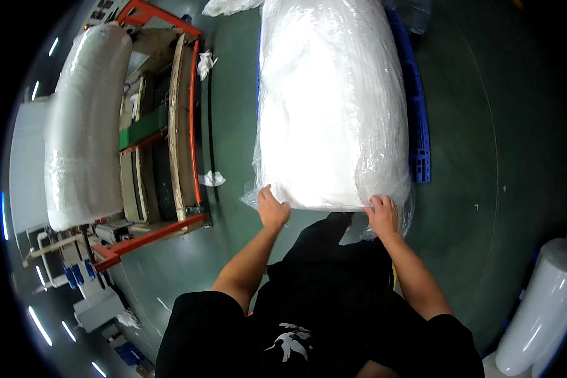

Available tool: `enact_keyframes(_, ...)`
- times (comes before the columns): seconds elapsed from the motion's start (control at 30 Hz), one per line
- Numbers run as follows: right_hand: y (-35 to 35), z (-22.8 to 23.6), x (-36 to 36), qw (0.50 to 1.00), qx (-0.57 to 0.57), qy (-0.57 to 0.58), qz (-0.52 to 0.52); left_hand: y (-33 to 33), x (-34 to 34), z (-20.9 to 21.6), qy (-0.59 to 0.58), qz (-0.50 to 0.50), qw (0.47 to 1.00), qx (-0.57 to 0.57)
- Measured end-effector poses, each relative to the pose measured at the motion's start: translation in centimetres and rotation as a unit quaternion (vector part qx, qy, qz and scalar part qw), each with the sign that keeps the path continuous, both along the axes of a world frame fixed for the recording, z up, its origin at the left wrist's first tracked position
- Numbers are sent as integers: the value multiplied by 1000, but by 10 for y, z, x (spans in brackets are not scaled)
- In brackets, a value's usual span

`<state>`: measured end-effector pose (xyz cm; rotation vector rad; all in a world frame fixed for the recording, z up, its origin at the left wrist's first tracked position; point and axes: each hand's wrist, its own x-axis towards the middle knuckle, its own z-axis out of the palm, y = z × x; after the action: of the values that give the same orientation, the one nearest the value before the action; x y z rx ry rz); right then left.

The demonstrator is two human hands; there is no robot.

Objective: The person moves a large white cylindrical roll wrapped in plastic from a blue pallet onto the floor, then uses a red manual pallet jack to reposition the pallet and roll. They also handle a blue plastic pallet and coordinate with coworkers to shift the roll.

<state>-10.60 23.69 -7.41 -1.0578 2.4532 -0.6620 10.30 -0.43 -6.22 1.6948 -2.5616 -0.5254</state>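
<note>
A large white bale (324, 107), wrapped in clear plastic film (384, 145), lies lengthwise in front of me. At its near left corner my left hand (274, 209) is closed on the loose film, thumb and fingers bent. My right hand (382, 215) grips the film at the near right corner, its fingers curled over the edge. Some slack film sticks out beyond the left corner and hangs down beside my right wrist. The fingertips of both hands are partly hidden against the white wrapping.
Under the bale, a blue pallet (420, 126) shows along the right side. To the left stands an orange-framed machine (195, 126) with a big wrapped white roll (88, 132). White scraps (212, 179) lie on the green floor. Wrapped white rolls (542, 302) stand at lower right.
</note>
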Motion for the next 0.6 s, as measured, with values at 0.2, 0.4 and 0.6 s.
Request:
enact_keyframes(0.2, -2, 6, -16, 998, 6, -66, 6, 2, 33, -15, -84, -25, 968, 236)
enact_keyframes(0.4, 9, 8, -17, 998, -4, -62, -28, 17, 13, -17, -60, 70, 973, 209)
enact_keyframes(0.6, 11, 10, -17, 999, -28, 1, -20, -17, 29, 13, -120, 50, 969, 212)
